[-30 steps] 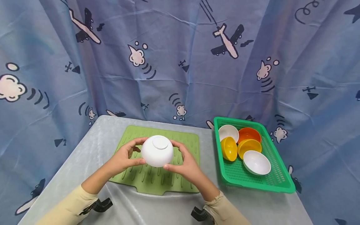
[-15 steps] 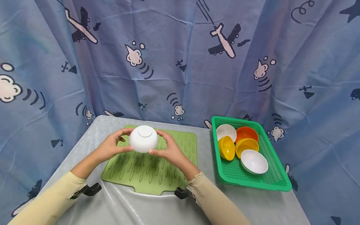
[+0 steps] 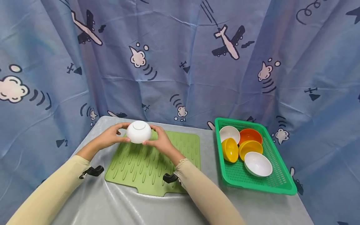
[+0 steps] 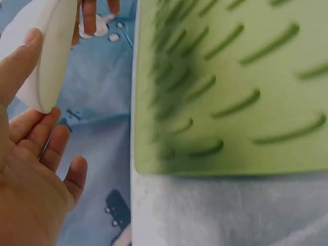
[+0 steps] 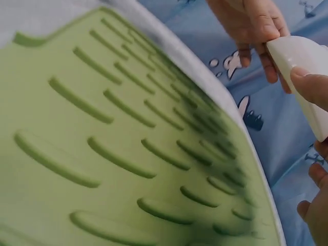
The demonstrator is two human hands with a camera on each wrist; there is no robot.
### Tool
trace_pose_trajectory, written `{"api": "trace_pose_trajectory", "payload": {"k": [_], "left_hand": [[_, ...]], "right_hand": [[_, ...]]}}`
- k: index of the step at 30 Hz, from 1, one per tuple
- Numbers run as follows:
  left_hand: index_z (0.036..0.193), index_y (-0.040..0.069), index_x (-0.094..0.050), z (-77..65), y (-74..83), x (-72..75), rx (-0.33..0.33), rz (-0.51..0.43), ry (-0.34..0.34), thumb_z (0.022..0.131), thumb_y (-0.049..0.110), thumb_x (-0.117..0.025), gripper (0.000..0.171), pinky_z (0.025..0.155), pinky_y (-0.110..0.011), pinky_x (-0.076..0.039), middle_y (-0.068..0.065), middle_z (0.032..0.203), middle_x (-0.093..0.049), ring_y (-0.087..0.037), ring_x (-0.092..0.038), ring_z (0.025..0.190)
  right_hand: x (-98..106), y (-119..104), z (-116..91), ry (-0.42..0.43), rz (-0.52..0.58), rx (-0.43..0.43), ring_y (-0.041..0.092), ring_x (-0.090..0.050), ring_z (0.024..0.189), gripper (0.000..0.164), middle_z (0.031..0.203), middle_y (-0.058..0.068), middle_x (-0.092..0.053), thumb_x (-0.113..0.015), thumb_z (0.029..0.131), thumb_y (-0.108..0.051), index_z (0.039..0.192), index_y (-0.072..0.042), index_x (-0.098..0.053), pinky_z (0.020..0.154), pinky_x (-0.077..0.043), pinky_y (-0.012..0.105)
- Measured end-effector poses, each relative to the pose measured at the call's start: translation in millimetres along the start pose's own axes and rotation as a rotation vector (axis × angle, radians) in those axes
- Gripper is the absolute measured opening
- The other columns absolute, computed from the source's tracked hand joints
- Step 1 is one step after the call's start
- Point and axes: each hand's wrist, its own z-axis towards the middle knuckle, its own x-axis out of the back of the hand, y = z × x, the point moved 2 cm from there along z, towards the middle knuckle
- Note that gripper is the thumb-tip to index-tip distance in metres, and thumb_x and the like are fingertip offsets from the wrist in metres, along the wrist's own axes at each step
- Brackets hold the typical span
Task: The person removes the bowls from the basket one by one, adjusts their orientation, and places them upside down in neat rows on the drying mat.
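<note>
A white bowl (image 3: 138, 132) is held upside down between both hands, its foot ring facing up, above the far left part of a green ridged mat (image 3: 157, 168). On its left side the left hand (image 3: 110, 136) pinches the rim between thumb and fingers. The right hand (image 3: 162, 141) grips the opposite side in the same way. In the left wrist view the bowl (image 4: 51, 56) hangs apart from the mat (image 4: 246, 154), which bears a shadow. The right wrist view shows the bowl (image 5: 302, 77) with a thumb pressed on its outside.
At the right of the grey-clothed table (image 3: 118, 206) stands a green basket (image 3: 261, 186). In it lie a white bowl (image 3: 257, 164), another white bowl (image 3: 229, 134), an orange bowl (image 3: 251, 136) and two yellow bowls (image 3: 230, 150). A blue printed curtain (image 3: 168, 62) hangs behind.
Both hands have carried the white bowl leftward and away toward the far left part of the mat. The basket and its bowls have stayed in place.
</note>
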Motion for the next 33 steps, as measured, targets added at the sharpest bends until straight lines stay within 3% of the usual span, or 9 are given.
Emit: {"api": "trace_pose_trajectory", "payload": {"k": [7,14,18,26,33], "left_hand": [[0.151,0.002,-0.046,17.3,-26.6,3.1,0.075,0.044,0.006,0.086,0.026,-0.085,0.080,0.104,-0.067,-0.035,-0.023,0.146,-0.051,-0.043,-0.042,0.135],[0.152,0.005,-0.046,25.9,-57.2,-0.6,0.162,0.054,-0.025,0.084,0.029,-0.087,0.083,0.105,-0.064,-0.039,-0.021,0.153,-0.046,-0.044,-0.041,0.137],[0.151,0.002,-0.046,26.9,-67.8,-1.1,0.165,0.068,-0.036,0.085,0.027,-0.086,0.081,0.106,-0.065,-0.038,-0.025,0.152,-0.046,-0.047,-0.042,0.136],[0.150,0.001,-0.047,25.1,-78.8,-1.6,0.173,0.063,-0.052,0.085,0.026,-0.085,0.080,0.111,-0.063,-0.036,-0.027,0.150,-0.048,-0.049,-0.044,0.136],[0.149,-0.004,-0.047,23.9,-75.6,-5.2,0.181,0.082,-0.045,0.085,0.022,-0.085,0.079,0.112,-0.065,-0.034,-0.030,0.148,-0.048,-0.052,-0.043,0.136]], "right_hand": [[-13,17,26,-0.002,-0.085,-0.042,0.027,-0.040,0.147,0.083,0.154,0.006,-0.049,-0.091,0.079,-0.025,0.152,-0.020,-0.050,0.119,-0.031,0.055],[-26,29,41,0.020,-0.301,-0.102,0.029,-0.038,0.146,0.084,0.154,0.001,-0.052,-0.091,0.078,-0.034,0.152,-0.022,-0.051,0.119,-0.026,0.053],[-33,32,46,0.023,-0.373,-0.107,0.029,-0.042,0.143,0.084,0.153,0.000,-0.053,-0.091,0.078,-0.036,0.151,-0.022,-0.051,0.115,-0.027,0.050],[-45,37,45,0.053,-0.438,-0.113,0.027,-0.044,0.138,0.084,0.150,0.000,-0.056,-0.090,0.079,-0.040,0.151,-0.022,-0.051,0.114,-0.026,0.048],[-51,41,42,0.079,-0.486,-0.111,0.025,-0.045,0.137,0.081,0.148,-0.002,-0.058,-0.090,0.078,-0.041,0.149,-0.024,-0.054,0.118,-0.022,0.048]]}}
